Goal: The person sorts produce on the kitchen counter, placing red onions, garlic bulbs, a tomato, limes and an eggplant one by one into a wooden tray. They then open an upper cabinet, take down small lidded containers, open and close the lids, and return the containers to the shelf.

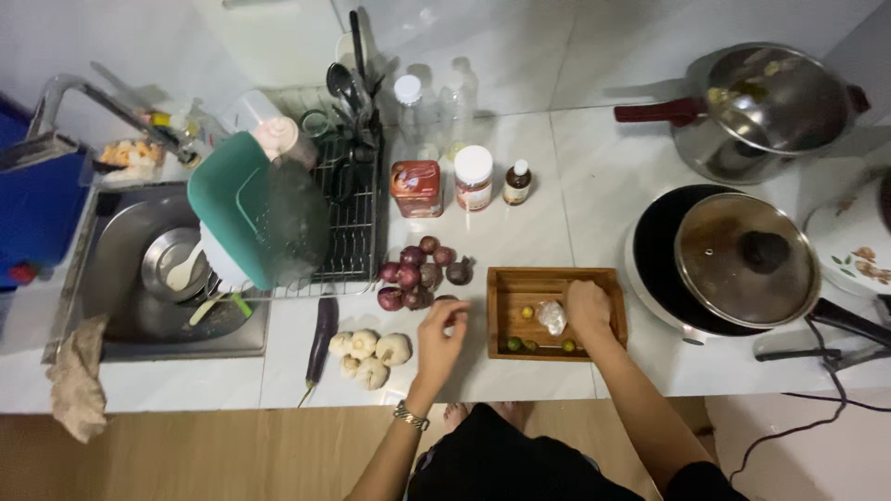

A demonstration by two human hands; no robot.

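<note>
Left hand: we see our left hand (pixel 443 331) lying on the white surface (pixel 557 223), fingers loosely apart and holding nothing, fingertips just beside the red onions (pixel 415 274).
Right hand: our right hand (pixel 588 309) rests inside the wooden tray (pixel 501 311), fingers curled together beside a crumpled clear bag (pixel 551 316); we cannot tell whether it grips anything.
Wooden tray: one, between our two hands; we count four small limes (pixel 528 313) in it, one near the middle and three along the near edge.
Red onions: about eight, heaped left of the tray.
Garlic bulbs: four or five, in a cluster (pixel 369 353) near the front edge.
Eggplant: one, long and dark (pixel 323 336), lying left of the garlic.
Jars and bottles: one red tin (pixel 416 188), one white-lidded jar (pixel 473 177), one small brown bottle (pixel 517 182), two clear plastic bottles (pixel 408 107) behind.
Pans: one lidded frying pan (pixel 742 264) on the right, one steel pot (pixel 766 111) beyond it.
Sink: one (pixel 158 278), with a dish rack (pixel 357 213) beside it.
</note>
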